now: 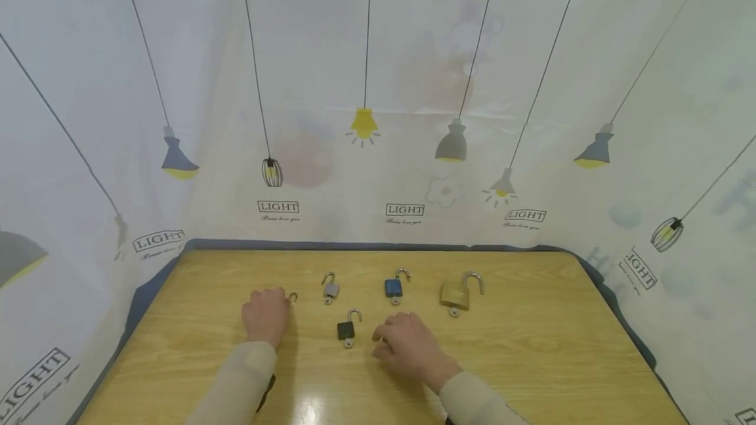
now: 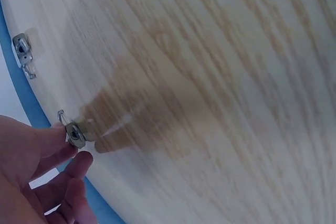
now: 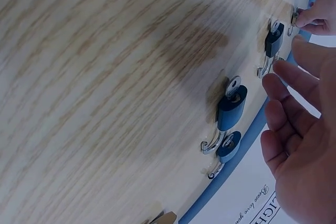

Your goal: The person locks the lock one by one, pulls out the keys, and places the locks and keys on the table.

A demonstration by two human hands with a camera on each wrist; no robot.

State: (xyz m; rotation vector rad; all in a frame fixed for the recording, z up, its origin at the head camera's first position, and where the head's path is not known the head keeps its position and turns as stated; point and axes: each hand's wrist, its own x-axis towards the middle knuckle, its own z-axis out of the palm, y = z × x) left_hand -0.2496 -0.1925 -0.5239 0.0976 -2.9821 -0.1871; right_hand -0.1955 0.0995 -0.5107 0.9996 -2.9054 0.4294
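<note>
At the left end of the padlocks my left hand (image 1: 266,315) pinches a small metal padlock (image 2: 76,136) between thumb and fingers. In the head view the hand hides its body, and only the open shackle (image 1: 293,296) shows. My right hand (image 1: 409,348) hovers low over the table with loosely bent fingers and nothing in them. To its left lies a black padlock (image 1: 346,330) with a key in it. Behind are a silver padlock (image 1: 331,290), a blue padlock (image 1: 393,288) and a large brass padlock (image 1: 455,296), each with its shackle open and a key inserted.
The padlocks lie on a wood-grain table (image 1: 531,359) with a dark blue edge (image 1: 354,245) at the back. A pale cloth backdrop (image 1: 407,169) printed with hanging lamps surrounds the back and both sides.
</note>
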